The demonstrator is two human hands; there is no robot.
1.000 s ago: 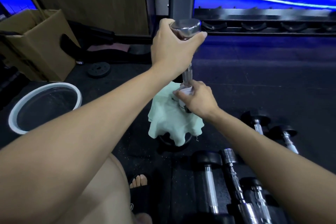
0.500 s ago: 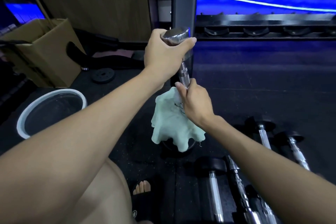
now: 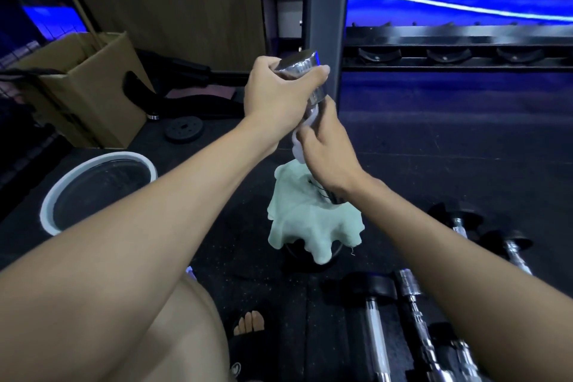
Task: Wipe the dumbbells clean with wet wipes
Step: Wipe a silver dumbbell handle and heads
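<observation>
A chrome dumbbell [image 3: 300,63] stands upright on the dark floor mat. My left hand [image 3: 279,96] grips its shiny top head. My right hand [image 3: 328,149] is wrapped round the handle just below that head, holding a white wet wipe [image 3: 298,146] against the metal. A pale green cloth [image 3: 310,226] is draped over the dumbbell's lower head, which is mostly hidden under it.
Several more dumbbells [image 3: 375,316] lie on the mat at the lower right. A white-rimmed bin [image 3: 51,205] stands at the left, a cardboard box [image 3: 93,96] behind it. A grey post [image 3: 322,22] and a dumbbell rack [image 3: 459,40] are behind. My foot [image 3: 248,322] rests at the bottom.
My right hand has slid up the handle with the wipe, from near the green cloth to just under the top head. My left hand keeps its grip on the top.
</observation>
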